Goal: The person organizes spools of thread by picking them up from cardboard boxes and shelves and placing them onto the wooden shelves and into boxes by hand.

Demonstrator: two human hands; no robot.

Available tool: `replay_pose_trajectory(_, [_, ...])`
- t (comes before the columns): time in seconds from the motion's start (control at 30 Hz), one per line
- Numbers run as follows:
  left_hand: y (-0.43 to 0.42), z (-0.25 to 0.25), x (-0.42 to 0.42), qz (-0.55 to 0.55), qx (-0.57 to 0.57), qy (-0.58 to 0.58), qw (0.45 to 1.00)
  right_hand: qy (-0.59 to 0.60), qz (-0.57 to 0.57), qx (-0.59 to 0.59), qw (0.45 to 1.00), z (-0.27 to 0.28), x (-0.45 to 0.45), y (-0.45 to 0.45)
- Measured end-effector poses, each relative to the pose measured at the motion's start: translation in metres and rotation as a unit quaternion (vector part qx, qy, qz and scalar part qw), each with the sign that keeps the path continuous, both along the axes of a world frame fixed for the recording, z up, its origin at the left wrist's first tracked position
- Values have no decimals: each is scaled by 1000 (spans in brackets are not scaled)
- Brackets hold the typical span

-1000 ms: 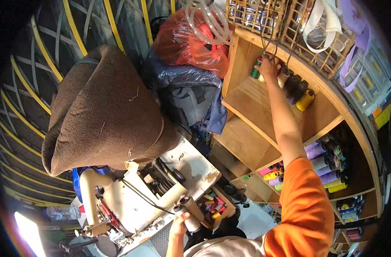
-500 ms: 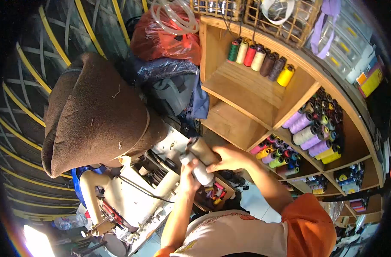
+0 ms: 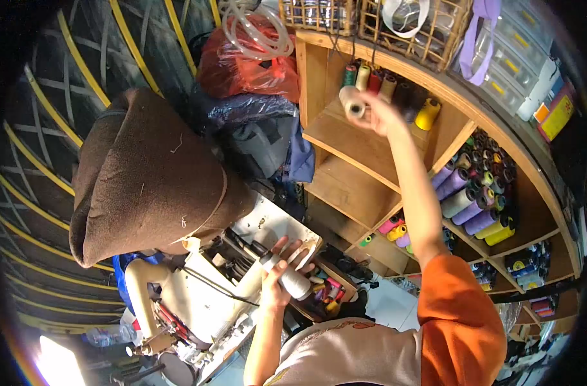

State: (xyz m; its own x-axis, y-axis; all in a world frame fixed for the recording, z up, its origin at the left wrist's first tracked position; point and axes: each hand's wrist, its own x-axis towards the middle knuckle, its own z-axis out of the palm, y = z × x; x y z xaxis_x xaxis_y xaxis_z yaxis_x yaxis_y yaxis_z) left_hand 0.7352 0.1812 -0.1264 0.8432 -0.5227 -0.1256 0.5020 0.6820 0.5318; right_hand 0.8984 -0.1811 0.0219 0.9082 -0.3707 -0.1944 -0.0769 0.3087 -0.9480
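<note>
My right hand (image 3: 382,114) is raised into the upper shelf compartment and holds a beige thread spool (image 3: 352,103), its end facing me. Behind it stands a row of cones: green (image 3: 349,75), cream, red, brown and a yellow cone (image 3: 428,114) at the right end. My left hand (image 3: 277,283) is low, over the machine table's edge, wrapped round a light grey spool (image 3: 292,280). Some fingers of that hand are spread beyond the spool.
A white sewing machine (image 3: 197,296) is at lower left, with a large brown cloth bundle (image 3: 152,174) behind it. Purple and yellow spools (image 3: 480,222) fill a right compartment. A drawer of small spools (image 3: 335,289) is beside my left hand. Wicker baskets (image 3: 396,38) top the shelf.
My right hand has taken the beige spool from beside my left hand and moved it up to the shelf. My left hand keeps the grey spool, with more fingers now spread.
</note>
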Motion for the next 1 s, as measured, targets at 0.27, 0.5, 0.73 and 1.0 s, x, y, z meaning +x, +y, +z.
replay_pose_trajectory(0.27, [33, -14, -24, 88, 74, 14, 993, -1, -154, 417, 896, -56, 148, -77])
replay_pose_trajectory(0.5, [46, -16, -26, 118, 122, 17, 985, 11, -146, 247, 958, -48, 153, -60])
replay_pose_trajectory(0.73, [35, -12, -23, 99, 139, 4, 985, -17, -141, 126, 982, -74, 150, -54])
replay_pose_trajectory(1.0, [27, -16, -31, 88, 114, 20, 989, 72, -188, -187, 961, -101, 149, -58])
